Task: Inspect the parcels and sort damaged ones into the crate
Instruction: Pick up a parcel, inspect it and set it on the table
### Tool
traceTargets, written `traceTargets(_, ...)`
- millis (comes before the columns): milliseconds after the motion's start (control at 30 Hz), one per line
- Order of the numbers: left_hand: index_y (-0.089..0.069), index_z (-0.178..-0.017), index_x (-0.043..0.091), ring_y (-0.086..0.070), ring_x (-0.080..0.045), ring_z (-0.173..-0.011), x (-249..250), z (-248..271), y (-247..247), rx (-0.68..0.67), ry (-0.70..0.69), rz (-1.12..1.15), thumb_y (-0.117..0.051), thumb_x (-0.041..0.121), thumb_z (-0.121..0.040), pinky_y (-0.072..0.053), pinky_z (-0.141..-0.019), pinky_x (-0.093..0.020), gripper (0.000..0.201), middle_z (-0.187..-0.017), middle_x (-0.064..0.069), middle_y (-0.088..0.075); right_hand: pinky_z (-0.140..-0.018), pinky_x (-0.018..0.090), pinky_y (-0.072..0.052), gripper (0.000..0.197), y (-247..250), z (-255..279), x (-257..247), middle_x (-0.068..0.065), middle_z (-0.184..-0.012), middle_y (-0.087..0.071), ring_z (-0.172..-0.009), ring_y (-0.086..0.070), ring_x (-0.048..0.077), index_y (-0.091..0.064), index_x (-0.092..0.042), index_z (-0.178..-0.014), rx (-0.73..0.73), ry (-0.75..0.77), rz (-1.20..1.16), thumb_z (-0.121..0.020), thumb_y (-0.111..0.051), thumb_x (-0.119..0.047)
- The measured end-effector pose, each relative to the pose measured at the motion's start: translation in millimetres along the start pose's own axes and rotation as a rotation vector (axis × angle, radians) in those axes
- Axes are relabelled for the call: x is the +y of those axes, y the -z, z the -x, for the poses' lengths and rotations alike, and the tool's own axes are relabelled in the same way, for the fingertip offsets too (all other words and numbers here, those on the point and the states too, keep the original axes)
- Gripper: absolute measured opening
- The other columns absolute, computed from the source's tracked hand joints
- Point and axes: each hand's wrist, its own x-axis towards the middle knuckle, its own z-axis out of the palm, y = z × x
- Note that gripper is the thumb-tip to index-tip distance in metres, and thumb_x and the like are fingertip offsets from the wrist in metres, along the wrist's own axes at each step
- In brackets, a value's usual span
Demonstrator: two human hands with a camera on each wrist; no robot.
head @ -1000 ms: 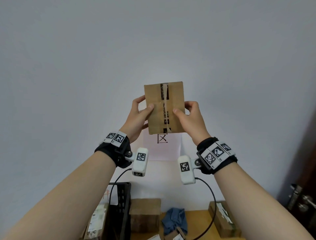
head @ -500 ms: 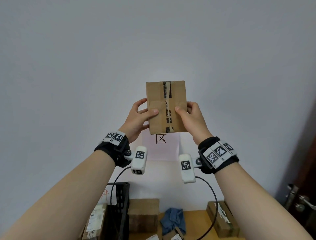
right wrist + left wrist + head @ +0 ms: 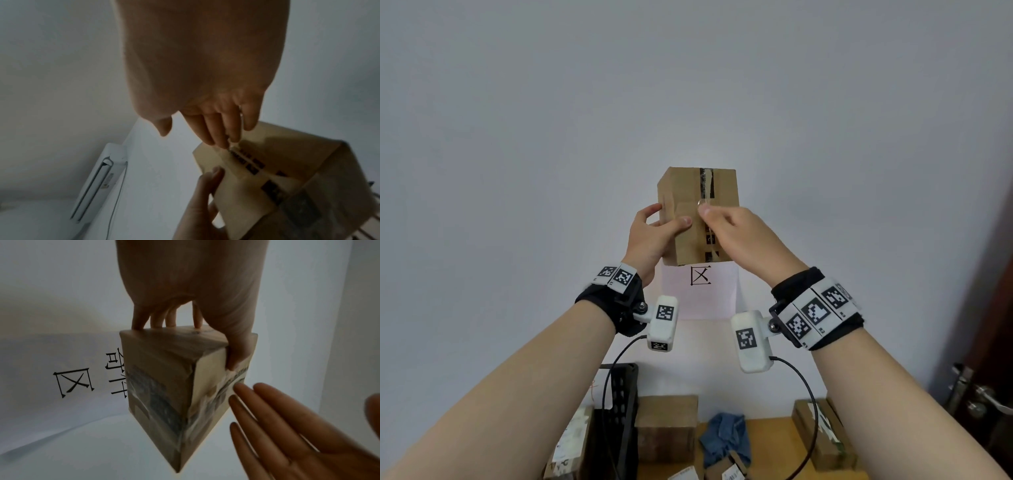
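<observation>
The left hand (image 3: 650, 236) grasps a small cardboard box (image 3: 688, 192) held up in the air in front of a pale wall (image 3: 551, 137), thumb across the near face and fingers wrapped around the far side. The right hand (image 3: 739, 236) is at the front of the same box with its fingers nearly straight; in the left wrist view they (image 3: 267, 410) reach toward the taped face, and in the right wrist view their tips touch the tape. The head view hides whether they pinch the tape or only press on it, so that cannot be told. The box stands upright, turned so that one corner edge faces the viewer, with a strip of printed tape (image 3: 707, 185) running down its front. Behind it a white sheet of paper (image 3: 700, 294) with a black handwritten character hangs on the wall. Below, a wooden table (image 3: 770, 442) shows at the bottom of the head view. At its left edge stands a black crate (image 3: 623, 411), with a labelled parcel (image 3: 570, 445) to the crate's left, though it is unclear what it rests on. Just right of the crate sits a brown box (image 3: 666, 431), then a crumpled blue cloth (image 3: 726, 442) near the middle, and a long flat parcel (image 3: 822, 431) toward the right edge. Both wrists wear black bands with coded markers and white cameras.
</observation>
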Motion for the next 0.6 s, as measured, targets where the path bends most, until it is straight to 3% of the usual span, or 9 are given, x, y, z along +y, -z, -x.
traceTargets(67,-0.044,-0.147,0.024,-0.077,-0.012,-0.097,0,2,-1,-0.017,0.006,0.000,-0.086,0.024,-0.084,-0.060,-0.078,-0.038,0.075,-0.120,-0.002,-0.077,-0.057,0.022,-0.030,0.043,-2,0,-2,-0.011,-0.061,-0.048,-0.052,-0.047,-0.002,-0.049,-0.043,-0.069,-0.035,-0.016,0.050,-0.110,-0.036,-0.046)
traceTargets(167,-0.043,-0.153,0.025,-0.077,-0.010,-0.093,1,5,-2,-0.021,0.004,0.002,-0.084,0.024,-0.086,-0.060,-0.071,-0.033,0.078,-0.119,-0.002,-0.077,-0.062,0.026,-0.031,0.044,-4,0,-6,-0.011,-0.070,-0.048,-0.063,-0.047,0.002,-0.043,-0.042,-0.069,-0.068,0.001,0.086,-0.112,-0.032,-0.039)
traceTargets(267,-0.041,-0.157,0.022,-0.077,-0.013,-0.097,2,6,-4,-0.004,0.000,0.012,-0.084,0.024,-0.086,-0.062,-0.082,-0.039,0.083,-0.117,-0.002,-0.078,-0.071,0.028,-0.033,0.042,-9,-2,-8,-0.011,-0.082,-0.047,-0.082,-0.050,0.013,-0.040,-0.037,-0.073,-0.090,-0.001,0.129,-0.113,-0.027,-0.034)
traceTargets(367,-0.041,-0.158,0.021,-0.077,-0.012,-0.098,2,8,-5,0.021,-0.006,-0.002,-0.087,0.024,-0.083,-0.060,-0.096,-0.047,0.088,-0.113,-0.001,-0.079,-0.062,0.026,-0.031,0.043,-10,-3,-8,-0.008,-0.074,-0.046,-0.069,-0.047,0.006,-0.039,-0.029,-0.073,-0.093,0.004,0.156,-0.114,-0.026,-0.033)
traceTargets(433,-0.042,-0.158,0.019,-0.078,-0.011,-0.093,1,8,-6,0.045,-0.011,0.014,-0.085,0.021,-0.084,-0.061,-0.096,-0.048,0.086,-0.109,-0.001,-0.078,-0.058,0.020,-0.029,0.044,-11,-6,-8,-0.009,-0.073,-0.046,-0.067,-0.045,0.003,-0.040,-0.028,-0.072,-0.081,0.012,0.163,-0.114,-0.027,-0.031)
traceTargets(600,-0.045,-0.156,0.020,-0.078,-0.012,-0.092,-6,11,-2,0.051,0.012,0.018,-0.085,0.022,-0.085,-0.062,-0.093,-0.049,0.082,-0.108,0.003,-0.078,-0.058,0.022,-0.030,0.043,-17,-14,-6,-0.008,-0.075,-0.050,-0.073,-0.050,0.011,-0.042,-0.029,-0.073,-0.113,0.008,0.157,-0.113,-0.027,-0.031)
